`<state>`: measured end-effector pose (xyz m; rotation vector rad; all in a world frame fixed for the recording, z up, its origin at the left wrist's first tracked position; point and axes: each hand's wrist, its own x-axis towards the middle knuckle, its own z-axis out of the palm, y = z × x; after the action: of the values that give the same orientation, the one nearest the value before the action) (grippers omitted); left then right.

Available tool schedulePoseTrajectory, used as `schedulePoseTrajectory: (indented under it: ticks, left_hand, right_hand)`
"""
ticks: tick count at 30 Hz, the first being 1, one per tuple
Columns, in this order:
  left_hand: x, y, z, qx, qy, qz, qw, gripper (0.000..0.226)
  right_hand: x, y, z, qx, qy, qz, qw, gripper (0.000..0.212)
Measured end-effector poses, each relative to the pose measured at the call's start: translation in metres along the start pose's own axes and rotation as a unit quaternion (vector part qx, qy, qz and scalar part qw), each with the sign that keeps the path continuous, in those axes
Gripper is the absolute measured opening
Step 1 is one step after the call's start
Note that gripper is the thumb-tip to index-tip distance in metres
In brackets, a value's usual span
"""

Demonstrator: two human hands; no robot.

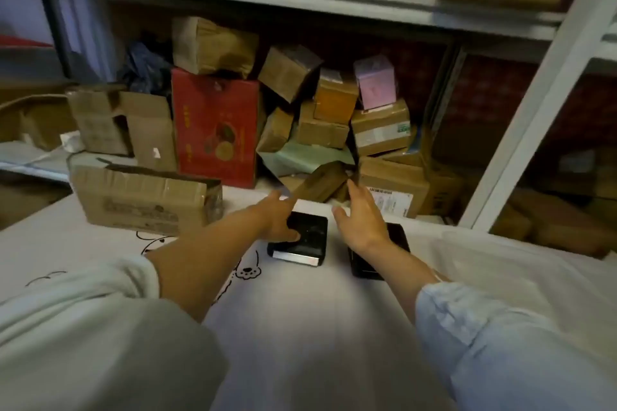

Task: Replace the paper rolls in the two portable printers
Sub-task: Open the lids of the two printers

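Two black portable printers lie side by side on a white cloth-covered table (300, 327). My left hand (278, 217) rests on the left printer (305, 240), thumb on its top, fingers straight and pointing away. The right printer (397, 237) is partly hidden under my right wrist. My right hand (362, 217) hovers above and beyond it, fingers spread and straight, holding nothing. No paper roll is visible.
A long brown cardboard box (143, 200) lies left of the printers. Behind them a pile of cartons fills the shelf, with a red box (215, 130) and a pink box (375, 82). A clear plastic bin (500, 264) stands at the right.
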<state>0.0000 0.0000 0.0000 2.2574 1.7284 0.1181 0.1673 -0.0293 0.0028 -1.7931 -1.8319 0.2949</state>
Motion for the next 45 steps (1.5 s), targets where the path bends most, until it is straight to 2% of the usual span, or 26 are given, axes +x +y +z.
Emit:
schedulePoseTrajectory:
  ticks: [3, 5, 7, 10, 18, 25, 31, 36, 40, 43, 45]
  left_hand:
    - [0.016, -0.002, 0.015, -0.066, 0.008, -0.036, 0.997, 0.075]
    - [0.022, -0.003, 0.026, -0.147, 0.040, -0.061, 0.986, 0.054]
    - [0.024, -0.005, 0.037, -0.212, 0.069, -0.077, 0.972, 0.044]
    - [0.019, -0.006, 0.046, -0.259, 0.096, -0.080, 0.958, 0.044]
    - [-0.018, 0.007, 0.053, -0.334, 0.122, -0.105, 0.929, 0.040]
    - [-0.054, 0.027, 0.072, -0.347, 0.132, -0.088, 0.924, 0.040]
    - [-0.075, 0.045, 0.083, -0.371, 0.164, -0.114, 0.907, 0.042]
    - [-0.091, 0.033, 0.078, -0.429, 0.117, -0.079, 0.892, 0.050]
    - [-0.108, 0.020, 0.078, -0.481, 0.085, -0.031, 0.872, 0.061]
    - [-0.111, 0.019, 0.077, -0.478, 0.093, -0.023, 0.873, 0.062]
    - [-0.108, 0.019, 0.074, -0.451, 0.104, -0.034, 0.886, 0.060]
  right_hand:
    - [0.006, 0.001, 0.013, 0.081, -0.026, 0.056, 0.995, 0.057]
    - [0.005, 0.002, 0.028, 0.088, -0.069, 0.081, 0.990, 0.048]
    - [0.003, 0.004, 0.046, 0.102, -0.099, 0.104, 0.984, 0.038]
    - [-0.003, 0.006, 0.065, 0.154, -0.095, 0.145, 0.973, 0.035]
    - [-0.034, 0.003, 0.065, 0.211, -0.062, 0.180, 0.959, 0.036]
    - [-0.085, 0.016, 0.051, 0.206, -0.052, 0.159, 0.964, 0.039]
    - [-0.099, 0.027, 0.045, 0.199, -0.064, 0.153, 0.966, 0.049]
    - [-0.100, 0.028, 0.050, 0.217, -0.073, 0.150, 0.962, 0.053]
    - [-0.109, 0.036, 0.050, 0.271, -0.103, 0.096, 0.952, 0.061]
    - [-0.111, 0.040, 0.049, 0.296, -0.101, 0.075, 0.947, 0.058]
    - [-0.110, 0.039, 0.053, 0.281, -0.084, 0.070, 0.953, 0.059]
